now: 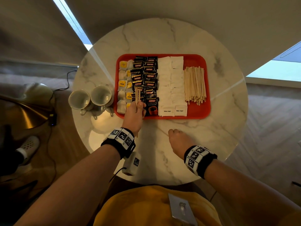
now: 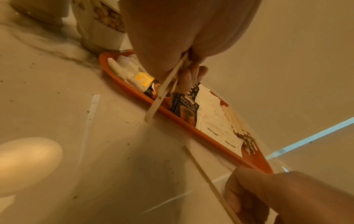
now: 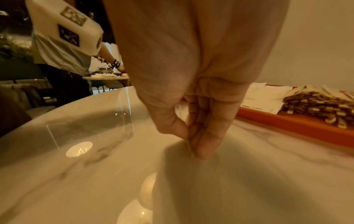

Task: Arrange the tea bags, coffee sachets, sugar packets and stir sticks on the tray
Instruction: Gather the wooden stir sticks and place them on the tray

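A red tray (image 1: 199, 111) on the round marble table holds tea bags (image 1: 122, 84) at the left, then black coffee sachets (image 1: 149, 79), white sugar packets (image 1: 172, 88) and a pile of wooden stir sticks (image 1: 194, 85) at the right. My left hand (image 1: 138, 106) hovers over the tray's near left corner and grips a few stir sticks (image 2: 162, 94) that point across the sachets. My right hand (image 1: 171, 132) is down on the bare table in front of the tray. Its thumb and fingertips (image 3: 199, 150) pinch the end of a single stir stick (image 2: 206, 178) lying there.
Two cups (image 1: 79, 99) (image 1: 101, 95) stand on the table just left of the tray. A gold lamp (image 1: 24, 115) and a cable are on the floor at the left. Another person (image 3: 63, 57) works at a second table behind.
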Motion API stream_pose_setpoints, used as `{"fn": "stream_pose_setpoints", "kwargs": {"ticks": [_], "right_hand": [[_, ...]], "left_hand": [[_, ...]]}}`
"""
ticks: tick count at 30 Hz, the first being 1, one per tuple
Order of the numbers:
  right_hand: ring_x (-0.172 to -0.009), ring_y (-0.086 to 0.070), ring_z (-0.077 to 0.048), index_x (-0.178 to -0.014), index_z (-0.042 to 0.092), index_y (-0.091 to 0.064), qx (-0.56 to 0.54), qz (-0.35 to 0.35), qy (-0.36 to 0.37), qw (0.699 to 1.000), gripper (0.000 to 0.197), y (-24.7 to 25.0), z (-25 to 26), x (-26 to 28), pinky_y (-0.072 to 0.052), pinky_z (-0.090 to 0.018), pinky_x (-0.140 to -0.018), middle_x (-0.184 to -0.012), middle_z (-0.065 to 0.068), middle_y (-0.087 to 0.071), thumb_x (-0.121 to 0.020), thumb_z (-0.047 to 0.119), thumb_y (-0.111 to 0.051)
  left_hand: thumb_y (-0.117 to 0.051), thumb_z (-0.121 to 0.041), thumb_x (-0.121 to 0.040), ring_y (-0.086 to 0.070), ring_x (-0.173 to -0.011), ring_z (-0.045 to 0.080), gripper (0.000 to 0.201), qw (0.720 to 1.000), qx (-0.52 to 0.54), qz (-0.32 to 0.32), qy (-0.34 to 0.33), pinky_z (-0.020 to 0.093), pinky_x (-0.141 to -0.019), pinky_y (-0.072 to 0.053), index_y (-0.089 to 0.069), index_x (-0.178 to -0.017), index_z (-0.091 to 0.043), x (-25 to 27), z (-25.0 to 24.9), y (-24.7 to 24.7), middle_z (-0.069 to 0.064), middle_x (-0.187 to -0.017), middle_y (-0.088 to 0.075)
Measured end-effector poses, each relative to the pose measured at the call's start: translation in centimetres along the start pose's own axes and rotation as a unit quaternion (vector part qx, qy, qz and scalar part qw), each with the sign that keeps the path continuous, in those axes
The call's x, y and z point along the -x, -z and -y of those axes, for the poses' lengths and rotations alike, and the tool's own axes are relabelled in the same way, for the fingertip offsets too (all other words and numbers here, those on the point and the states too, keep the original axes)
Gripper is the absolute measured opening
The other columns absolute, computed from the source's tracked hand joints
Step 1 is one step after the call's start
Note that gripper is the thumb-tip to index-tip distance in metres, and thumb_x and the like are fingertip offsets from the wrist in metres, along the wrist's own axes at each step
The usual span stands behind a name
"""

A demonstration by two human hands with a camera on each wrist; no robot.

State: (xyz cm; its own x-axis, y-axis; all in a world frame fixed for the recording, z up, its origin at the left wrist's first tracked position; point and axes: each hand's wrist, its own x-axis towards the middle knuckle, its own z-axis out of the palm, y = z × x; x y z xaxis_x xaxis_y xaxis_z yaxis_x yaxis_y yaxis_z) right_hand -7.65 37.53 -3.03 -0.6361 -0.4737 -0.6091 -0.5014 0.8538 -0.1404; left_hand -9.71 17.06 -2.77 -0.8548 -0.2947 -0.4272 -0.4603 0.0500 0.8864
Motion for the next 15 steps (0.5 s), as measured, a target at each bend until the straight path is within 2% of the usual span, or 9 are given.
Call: {"fn": "stream_pose_setpoints", "kwargs": {"ticks": [2, 4, 7, 8, 10, 13, 15], "right_hand": [[-0.105, -0.059, -0.030, -0.118, 0.007, -0.049, -0.072, 0.000, 0.004, 0.997, 0.025, 0.6, -0.1, 0.1, -0.043, -0.035, -0.076, -0.117, -0.013, -0.059, -0.093, 0.005, -0.052], [-0.092, -0.060, -0.028, -0.109, 0.011, -0.050, -0.169, -0.048, 0.012, 0.984, 0.016, 1.6, -0.1, 0.1, -0.045, -0.034, -0.072, -0.104, -0.008, -0.062, -0.093, 0.010, -0.053], [-0.074, -0.061, -0.016, -0.109, 0.021, -0.050, -0.328, -0.146, 0.009, 0.933, 0.020, 3.6, 0.1, -0.7, -0.053, -0.036, -0.069, -0.085, 0.004, -0.061, -0.092, 0.014, -0.059], [-0.073, -0.061, -0.013, -0.110, 0.023, -0.050, -0.371, -0.167, 0.011, 0.913, 0.025, 4.3, 0.3, -1.2, -0.054, -0.034, -0.070, -0.083, 0.006, -0.061, -0.091, 0.012, -0.062], [-0.074, -0.063, -0.008, -0.113, 0.023, -0.051, -0.420, -0.190, 0.025, 0.887, 0.030, 5.7, 1.0, -1.9, -0.055, -0.027, -0.072, -0.084, 0.007, -0.062, -0.091, 0.009, -0.065], [-0.078, -0.063, 0.000, -0.128, 0.019, -0.055, -0.455, -0.182, 0.030, 0.871, 0.037, 7.4, 1.9, -2.5, -0.055, -0.015, -0.074, -0.089, 0.013, -0.062, -0.093, 0.010, -0.065], [-0.080, -0.067, -0.002, -0.126, 0.018, -0.059, -0.472, -0.175, 0.022, 0.864, 0.031, 7.8, 1.9, -2.7, -0.058, -0.019, -0.078, -0.092, 0.011, -0.066, -0.096, 0.014, -0.063]], "left_hand": [[-0.035, -0.031, -0.111, -0.047, -0.059, 0.009, 0.027, 1.000, -0.018, -0.010, -0.003, 0.024, -0.057, -0.040, -0.054, -0.097, -0.017, 0.0, 0.2, 0.1, 0.002, -0.076, -0.057], [-0.036, -0.028, -0.111, -0.056, -0.066, 0.010, 0.025, 1.000, -0.008, -0.028, 0.004, 0.026, -0.064, -0.049, -0.054, -0.100, -0.015, 0.1, -0.2, 0.1, 0.002, -0.081, -0.065], [-0.036, -0.024, -0.111, -0.068, -0.080, 0.017, 0.023, 0.997, 0.073, -0.017, 0.029, 0.034, -0.077, -0.060, -0.053, -0.106, -0.010, 0.6, -1.2, -0.9, 0.008, -0.094, -0.073], [-0.035, -0.023, -0.111, -0.070, -0.082, 0.019, 0.025, 0.994, 0.104, 0.000, 0.037, 0.035, -0.076, -0.061, -0.053, -0.111, -0.007, 0.8, -1.5, -1.5, 0.010, -0.097, -0.073], [-0.035, -0.024, -0.112, -0.069, -0.081, 0.019, 0.029, 0.989, 0.135, 0.035, 0.050, 0.029, -0.069, -0.059, -0.055, -0.116, -0.003, 1.2, -2.6, -2.7, 0.012, -0.097, -0.071], [-0.037, -0.027, -0.111, -0.067, -0.088, 0.024, 0.028, 0.980, 0.173, 0.068, 0.067, 0.035, -0.076, -0.058, -0.060, -0.113, -0.010, 1.5, -3.2, -3.9, 0.020, -0.103, -0.067], [-0.037, -0.030, -0.110, -0.063, -0.077, 0.022, 0.027, 0.983, 0.164, 0.063, 0.061, 0.034, -0.065, -0.055, -0.059, -0.104, -0.015, 1.5, -3.4, -3.9, 0.012, -0.090, -0.064]]}}
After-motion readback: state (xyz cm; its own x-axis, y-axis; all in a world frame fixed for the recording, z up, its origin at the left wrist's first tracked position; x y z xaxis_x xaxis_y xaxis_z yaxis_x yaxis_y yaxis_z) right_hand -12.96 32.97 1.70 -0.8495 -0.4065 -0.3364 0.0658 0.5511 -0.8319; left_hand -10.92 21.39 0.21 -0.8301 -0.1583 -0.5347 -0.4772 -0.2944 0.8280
